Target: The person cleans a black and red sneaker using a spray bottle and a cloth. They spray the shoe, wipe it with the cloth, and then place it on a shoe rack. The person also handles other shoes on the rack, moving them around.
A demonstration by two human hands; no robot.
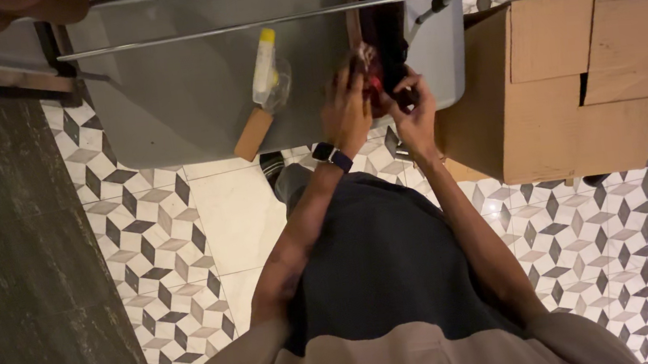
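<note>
Both hands meet at the grey tabletop's (193,99) near edge: the left hand (347,110), a watch on its wrist, and the right hand (411,107) pinch a small dark-red object (374,79) between their fingers. Just left lie a yellow-capped bottle (263,65) and a wooden block (253,134); a cardboard box (574,88) stands right.

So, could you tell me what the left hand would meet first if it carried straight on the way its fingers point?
The left hand points up the picture, so it would probably meet the dark shoe first; depth is unclear.
</note>
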